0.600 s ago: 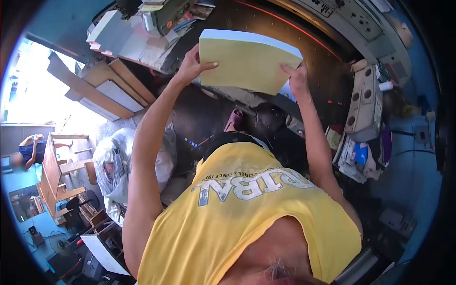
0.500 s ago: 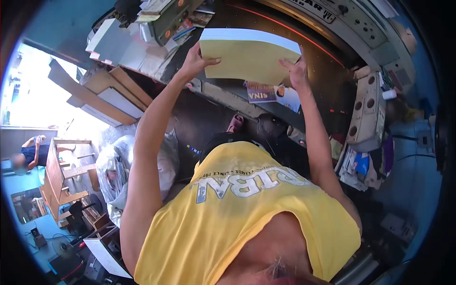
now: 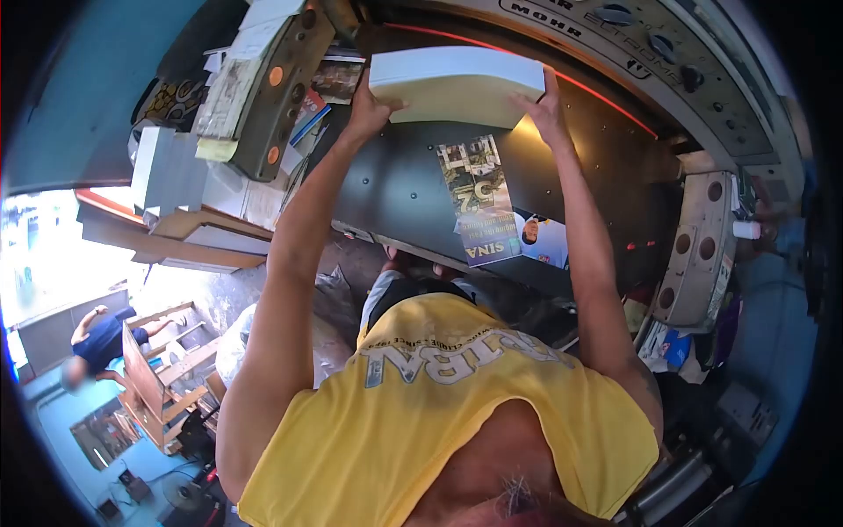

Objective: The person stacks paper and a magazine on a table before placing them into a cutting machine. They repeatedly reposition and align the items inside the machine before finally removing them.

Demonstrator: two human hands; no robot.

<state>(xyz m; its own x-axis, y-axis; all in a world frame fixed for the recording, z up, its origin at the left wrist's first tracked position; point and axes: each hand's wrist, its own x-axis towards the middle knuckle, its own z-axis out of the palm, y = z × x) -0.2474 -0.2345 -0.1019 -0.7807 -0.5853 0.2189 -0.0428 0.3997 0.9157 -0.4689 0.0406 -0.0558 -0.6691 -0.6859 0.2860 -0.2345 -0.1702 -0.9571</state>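
A thick stack of paper (image 3: pixel 452 97), pale yellow on its near face and white along its upper edge, hangs curved between both hands above the dark machine table (image 3: pixel 386 180). At its left end, my left hand (image 3: pixel 373 111) grips with the thumb over the near face. My right hand (image 3: pixel 543 110) grips the opposite end, thumb also in front. The fingers behind the stack are hidden. Closer to my body lie a printed cover sheet (image 3: pixel 479 200) with "SINA" lettering and a blue print showing a person (image 3: pixel 544 239).
The machine's control panel (image 3: pixel 606 35), marked "MOHR", spans the far right. Button-studded side blocks (image 3: pixel 274 105) flank the table, the right one (image 3: pixel 698 246) beside cloths or papers. Boards (image 3: pixel 193 230) stand at left. Farther off, a person (image 3: pixel 105 342) is near a wooden frame (image 3: pixel 162 378).
The view has tilted, showing more of the table and the whole cover sheet. The stack now shows more of its white upper edge. Both hands keep their grip.
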